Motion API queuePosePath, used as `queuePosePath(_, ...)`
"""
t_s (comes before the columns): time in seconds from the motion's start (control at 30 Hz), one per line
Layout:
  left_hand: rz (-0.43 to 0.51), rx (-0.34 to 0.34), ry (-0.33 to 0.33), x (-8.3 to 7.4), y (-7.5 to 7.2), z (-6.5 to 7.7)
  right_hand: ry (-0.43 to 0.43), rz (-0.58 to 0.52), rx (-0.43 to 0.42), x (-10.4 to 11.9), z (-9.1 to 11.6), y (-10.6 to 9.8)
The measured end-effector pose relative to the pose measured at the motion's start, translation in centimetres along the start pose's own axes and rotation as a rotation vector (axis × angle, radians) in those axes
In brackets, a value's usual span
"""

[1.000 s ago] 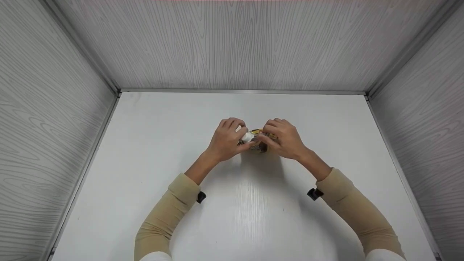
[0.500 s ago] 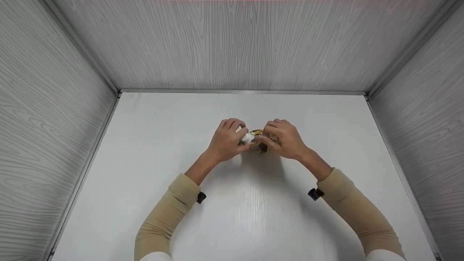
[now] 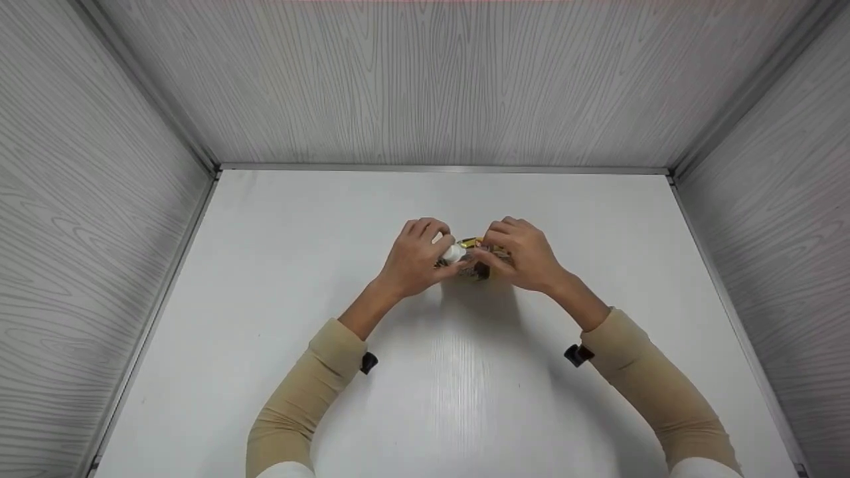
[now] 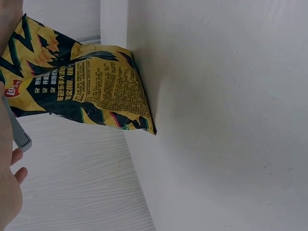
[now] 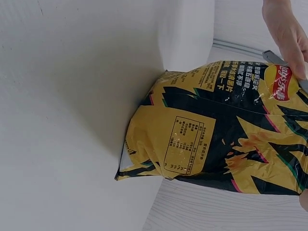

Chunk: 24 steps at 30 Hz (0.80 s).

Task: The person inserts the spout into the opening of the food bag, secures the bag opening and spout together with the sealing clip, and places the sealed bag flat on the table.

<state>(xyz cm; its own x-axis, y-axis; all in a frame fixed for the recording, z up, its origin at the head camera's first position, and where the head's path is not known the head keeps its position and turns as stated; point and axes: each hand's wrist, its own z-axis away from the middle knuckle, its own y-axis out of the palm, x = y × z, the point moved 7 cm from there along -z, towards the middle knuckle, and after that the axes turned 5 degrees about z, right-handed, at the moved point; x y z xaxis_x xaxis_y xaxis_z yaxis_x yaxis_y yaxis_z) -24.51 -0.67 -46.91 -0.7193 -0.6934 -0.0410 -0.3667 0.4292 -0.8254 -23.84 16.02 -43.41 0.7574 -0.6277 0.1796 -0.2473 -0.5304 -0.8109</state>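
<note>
A yellow-and-black chip bag [image 5: 207, 139] stands upright on the white table, its bottom edge at the surface. My left hand [image 3: 417, 257] grips a white-and-grey tool [image 3: 453, 252] at the bag's top. In the left wrist view the tool's grey end [image 4: 20, 134] juts past the fingers; its exact kind cannot be told. With curled fingers and thumb, my right hand [image 3: 521, 255] pinches the top edge of the bag on the other side. Fingers hide much of that edge in the head view. The left hand [image 5: 284, 38] also shows at the red logo in the right wrist view.
The white table [image 3: 451, 398] spreads around the bag. Grey wood-grain panels [image 3: 425, 79] rise at the back and both sides, with a metal strip [image 3: 445, 168] along the rear edge. Small black devices [image 3: 579, 355] sit at both cuffs.
</note>
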Motion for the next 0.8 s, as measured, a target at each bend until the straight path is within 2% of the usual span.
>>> queuePosePath(0.37, 0.064, 0.058, -0.026, -0.1, 0.0, 0.1, 0.024, -0.016, -0.010, -0.6, 0.3, -0.3)
queuePosePath(0.57, 0.081, 0.062, -0.037, 0.0, 0.0, 0.1, 0.057, -0.021, 0.008, -1.1, 0.8, -0.5)
queuePosePath(0.8, 0.064, 0.042, -0.023, 0.1, -0.1, 0.2, 0.034, -0.023, -0.025, -1.3, 1.6, -0.7)
